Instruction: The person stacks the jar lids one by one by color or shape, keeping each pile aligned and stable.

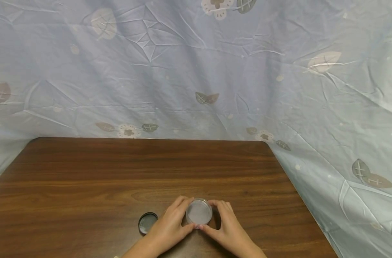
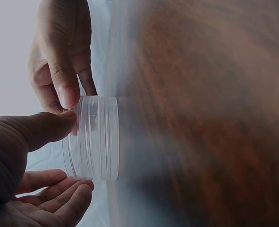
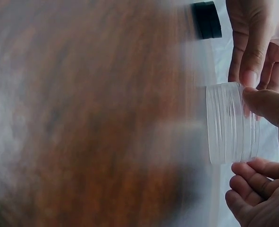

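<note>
A small clear plastic jar (image 1: pixel 199 211) without a lid stands on the brown wooden table (image 1: pixel 118 172) near its front edge. My left hand (image 1: pixel 178 218) grips it from the left and my right hand (image 1: pixel 222 220) from the right, thumbs meeting at the near side. In the left wrist view the ribbed jar (image 2: pixel 94 137) sits between my left thumb and fingers (image 2: pixel 59 189), with the right hand (image 2: pixel 59 56) opposite. The right wrist view shows the jar (image 3: pixel 229 123) pinched by the right thumb (image 3: pixel 271 106), with the left hand (image 3: pixel 252 42) beyond.
A black round lid (image 1: pixel 147 222) lies flat on the table just left of my left hand, also seen as the lid (image 3: pixel 206 20) in the right wrist view. A pale blue leaf-patterned cloth (image 1: pixel 196 71) hangs behind and to the right of the table.
</note>
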`<action>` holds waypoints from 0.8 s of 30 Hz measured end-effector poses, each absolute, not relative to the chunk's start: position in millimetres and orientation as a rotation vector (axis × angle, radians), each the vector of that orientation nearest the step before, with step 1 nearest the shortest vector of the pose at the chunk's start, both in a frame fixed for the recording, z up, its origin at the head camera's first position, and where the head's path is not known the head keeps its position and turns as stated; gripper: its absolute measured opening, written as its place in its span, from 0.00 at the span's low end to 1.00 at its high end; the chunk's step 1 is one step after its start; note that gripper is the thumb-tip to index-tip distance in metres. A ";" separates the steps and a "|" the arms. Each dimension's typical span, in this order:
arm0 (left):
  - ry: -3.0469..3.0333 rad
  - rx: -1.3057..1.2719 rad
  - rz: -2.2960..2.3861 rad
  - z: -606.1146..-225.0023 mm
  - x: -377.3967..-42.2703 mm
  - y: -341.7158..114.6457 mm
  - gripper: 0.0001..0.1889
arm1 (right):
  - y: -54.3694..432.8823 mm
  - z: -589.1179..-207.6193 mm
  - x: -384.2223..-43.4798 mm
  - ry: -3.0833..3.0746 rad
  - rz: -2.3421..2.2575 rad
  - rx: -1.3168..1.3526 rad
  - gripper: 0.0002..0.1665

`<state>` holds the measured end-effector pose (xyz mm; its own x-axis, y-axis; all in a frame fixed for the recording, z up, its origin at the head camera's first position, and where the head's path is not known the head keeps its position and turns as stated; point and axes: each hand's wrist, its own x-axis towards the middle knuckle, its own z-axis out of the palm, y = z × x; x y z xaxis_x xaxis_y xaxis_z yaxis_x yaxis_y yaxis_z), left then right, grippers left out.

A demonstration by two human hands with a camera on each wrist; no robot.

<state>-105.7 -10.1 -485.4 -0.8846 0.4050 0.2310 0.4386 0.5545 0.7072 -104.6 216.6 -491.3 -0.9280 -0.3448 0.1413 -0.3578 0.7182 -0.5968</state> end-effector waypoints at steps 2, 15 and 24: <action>-2.732 -0.737 -1.258 -485.3 -105.8 -9.9 0.37 | 216.5 -491.0 -104.5 -2.894 1.011 0.592 0.42; -2.738 -0.722 -1.234 -483.6 -106.0 -9.0 0.37 | 215.3 -488.7 -104.1 -2.902 1.016 0.594 0.43; -2.751 -0.734 -1.238 -481.8 -105.7 -9.5 0.37 | 215.5 -487.9 -104.2 -2.911 1.014 0.596 0.43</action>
